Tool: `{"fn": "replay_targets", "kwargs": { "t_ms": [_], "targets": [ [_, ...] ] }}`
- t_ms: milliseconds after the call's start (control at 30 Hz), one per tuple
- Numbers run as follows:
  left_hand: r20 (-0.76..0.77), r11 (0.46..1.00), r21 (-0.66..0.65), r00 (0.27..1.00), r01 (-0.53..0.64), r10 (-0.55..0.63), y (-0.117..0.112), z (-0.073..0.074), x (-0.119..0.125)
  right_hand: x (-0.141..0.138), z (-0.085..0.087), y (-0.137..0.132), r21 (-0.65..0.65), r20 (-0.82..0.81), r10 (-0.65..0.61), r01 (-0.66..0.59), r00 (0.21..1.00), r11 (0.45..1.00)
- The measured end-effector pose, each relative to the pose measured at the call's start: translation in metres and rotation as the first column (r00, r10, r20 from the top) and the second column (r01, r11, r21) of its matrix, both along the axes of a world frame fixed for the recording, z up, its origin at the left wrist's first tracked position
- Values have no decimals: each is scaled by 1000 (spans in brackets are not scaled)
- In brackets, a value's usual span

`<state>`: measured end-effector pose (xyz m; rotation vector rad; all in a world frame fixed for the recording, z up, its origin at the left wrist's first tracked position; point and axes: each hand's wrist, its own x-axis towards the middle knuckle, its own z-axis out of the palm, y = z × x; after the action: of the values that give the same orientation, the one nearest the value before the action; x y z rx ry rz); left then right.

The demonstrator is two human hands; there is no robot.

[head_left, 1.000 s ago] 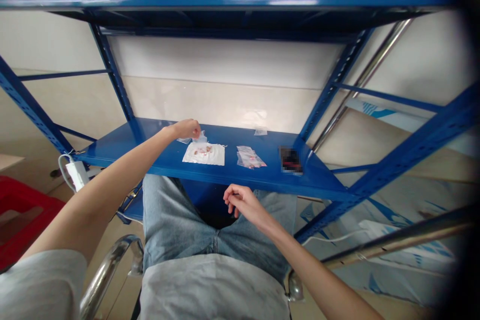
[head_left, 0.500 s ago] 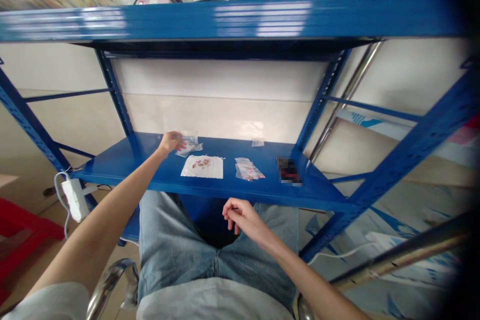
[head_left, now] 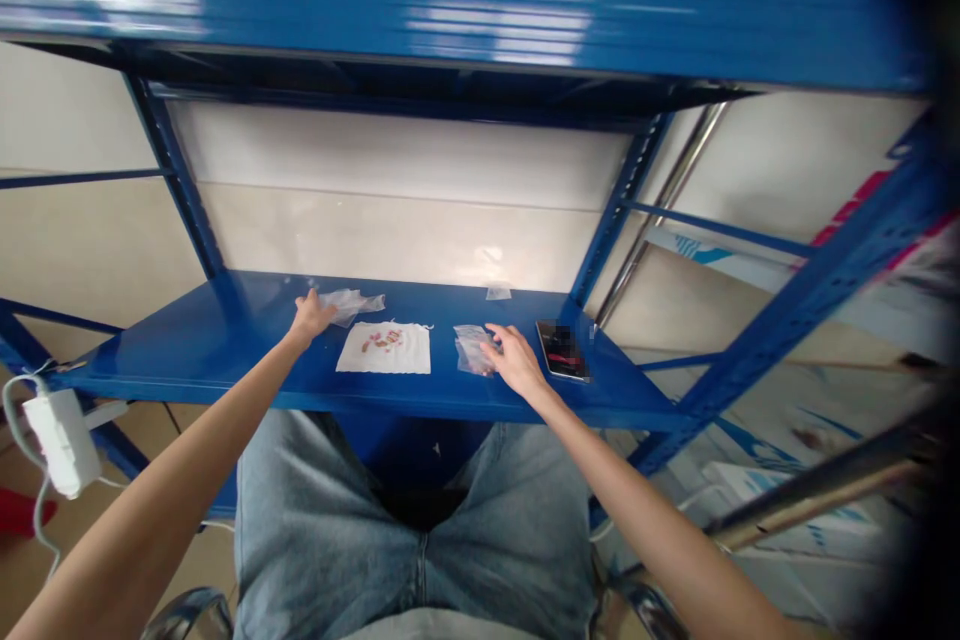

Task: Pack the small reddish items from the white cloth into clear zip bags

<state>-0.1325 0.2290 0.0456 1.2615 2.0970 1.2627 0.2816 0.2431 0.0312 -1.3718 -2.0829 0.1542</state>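
Observation:
My left hand [head_left: 310, 315] rests on the blue steel shelf [head_left: 217, 350], fingers apart, right beside a crumpled clear plastic bag [head_left: 348, 304]. My right hand [head_left: 513, 360] lies with its fingertips against a small clear plastic bag [head_left: 470, 350] holding something pinkish. Between my hands lies a white cloth or paper sheet [head_left: 383, 348] with small reddish bits on it. A dark smartphone [head_left: 561, 350], its screen blurred out, sits to the right of my right hand. A tiny clear packet [head_left: 498, 293] lies near the back of the shelf.
A wider blue shelf [head_left: 450, 25] runs overhead, carried by blue perforated uprights. A white power adapter [head_left: 61, 442] hangs on its cable at the left. My jeans-covered legs [head_left: 412, 540] lie below the shelf, and a chrome tube [head_left: 817, 480] crosses the lower right.
My left hand has moved left and no longer holds the clear bag, which now lies crumpled. My right hand has risen from above my lap onto the smaller bag.

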Motion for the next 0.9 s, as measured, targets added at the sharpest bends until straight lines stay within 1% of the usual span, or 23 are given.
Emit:
{"fn": "replay_targets", "kwargs": {
  "t_ms": [67,133,167,233,267,333,367,400,433,467,500,533,567,600,633,700,767,833,900],
  "targets": [
    [-71,999,33,997,-29,31,-4,2,4,1,-7,12,-31,71,-19,21,997,999],
    [-135,995,84,989,-48,59,-10,5,13,-1,-11,16,-28,90,-33,35,995,999],
    [-164,991,127,984,-46,66,-13,8,20,-3,-10,17,-22,85,-41,43,995,999],
    [-211,966,259,977,15,41,-22,14,40,-6,-4,17,-5,65,-67,67,996,998],
    [-205,943,326,979,69,-1,-28,18,53,-7,1,17,8,48,-81,81,996,997],
    [-124,890,409,979,202,-164,-45,24,84,-10,13,12,51,2,-115,115,993,992],
    [-53,864,427,961,266,-270,-58,25,101,-13,19,7,85,-48,-122,126,991,988],
    [35,840,429,923,331,-382,-72,25,118,-17,24,-1,118,-121,-105,119,987,986],
    [137,824,430,876,368,-463,-88,23,134,-22,27,-11,139,-213,-58,89,975,986],
    [261,820,420,813,390,-520,-106,21,149,-28,28,-24,149,-318,16,33,948,988],
    [405,824,400,729,401,-552,-124,17,162,-35,27,-40,133,-420,110,-59,901,989],
    [539,824,377,623,423,-566,-142,14,173,-43,24,-57,90,-501,191,-168,844,982],
    [627,820,366,535,439,-566,-159,11,182,-50,19,-76,46,-557,245,-266,794,963],
    [679,813,362,468,456,-565,-173,8,188,-57,14,-94,16,-588,285,-341,757,940],
    [705,804,366,425,469,-568,-184,6,193,-62,9,-112,-8,-588,317,-398,744,917],
    [711,786,385,388,484,-587,-197,2,196,-69,1,-138,-39,-549,345,-436,761,899],
    [704,776,402,378,486,-601,-199,-2,193,-70,-3,-152,-68,-503,362,-453,785,889],
    [703,778,405,381,480,-601,-195,-8,188,-69,-4,-153,-111,-491,385,-495,781,862],
    [701,791,387,407,474,-586,-188,-15,181,-67,-4,-147,-148,-517,386,-524,764,839]
  ]
}}
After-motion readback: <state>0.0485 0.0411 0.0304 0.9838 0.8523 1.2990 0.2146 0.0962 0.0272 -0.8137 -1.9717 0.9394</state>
